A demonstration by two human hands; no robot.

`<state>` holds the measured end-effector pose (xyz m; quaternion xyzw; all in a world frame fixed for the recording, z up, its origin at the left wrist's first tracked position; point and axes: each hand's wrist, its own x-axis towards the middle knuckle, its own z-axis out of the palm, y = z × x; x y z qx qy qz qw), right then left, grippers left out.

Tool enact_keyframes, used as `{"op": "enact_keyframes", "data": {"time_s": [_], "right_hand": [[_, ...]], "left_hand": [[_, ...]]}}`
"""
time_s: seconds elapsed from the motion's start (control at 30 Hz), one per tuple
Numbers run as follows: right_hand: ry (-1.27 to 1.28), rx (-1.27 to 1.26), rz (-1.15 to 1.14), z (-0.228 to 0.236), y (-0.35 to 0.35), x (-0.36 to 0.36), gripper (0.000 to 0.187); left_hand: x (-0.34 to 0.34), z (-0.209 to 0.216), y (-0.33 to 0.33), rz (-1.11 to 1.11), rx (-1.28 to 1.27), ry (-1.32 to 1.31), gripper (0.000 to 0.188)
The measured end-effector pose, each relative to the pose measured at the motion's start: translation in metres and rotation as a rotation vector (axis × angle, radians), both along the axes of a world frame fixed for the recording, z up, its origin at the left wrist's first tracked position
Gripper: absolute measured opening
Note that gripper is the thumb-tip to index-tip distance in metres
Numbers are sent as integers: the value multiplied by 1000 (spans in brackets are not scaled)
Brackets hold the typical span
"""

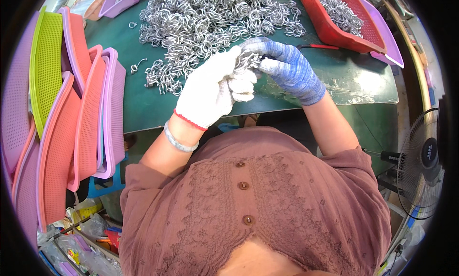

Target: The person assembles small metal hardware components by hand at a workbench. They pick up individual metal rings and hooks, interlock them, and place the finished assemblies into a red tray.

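My left hand (205, 89), in a white knitted glove with a red cuff edge, is closed around a small bunch of silvery metal eye screws (246, 63). From the other side my right hand (295, 72), in a blue glove, grips the same bunch between thumb and fingers. Both hands meet above the near part of the green table. Just beyond them spreads a large heap of loose eye screws (205, 20), ring-headed with short shanks. One stray eye screw (137, 66) lies left of the heap. Fingers hide part of the held bunch.
A red basket (330, 35) holding more metal pieces stands far right, over a purple basket (394, 57). A red-handled tool (321, 46) lies before it. Stacked plastic baskets, including a green one (48, 68), crowd the left. A black fan (420, 163) stands right.
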<state>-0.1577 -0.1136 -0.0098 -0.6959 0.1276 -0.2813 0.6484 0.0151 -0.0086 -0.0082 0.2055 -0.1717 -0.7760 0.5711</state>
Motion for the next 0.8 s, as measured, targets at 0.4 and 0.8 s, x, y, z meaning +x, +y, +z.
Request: {"op": "enact_keyframes", "data": {"time_s": [0.4, 0.8], "right_hand": [[-138, -8, 64, -14, -7, -1, 33], [-93, -79, 44, -9, -7, -3, 33]], "left_hand": [[-9, 4, 2, 31, -61, -75, 29], [-5, 0, 3, 13, -57, -45, 25]]}}
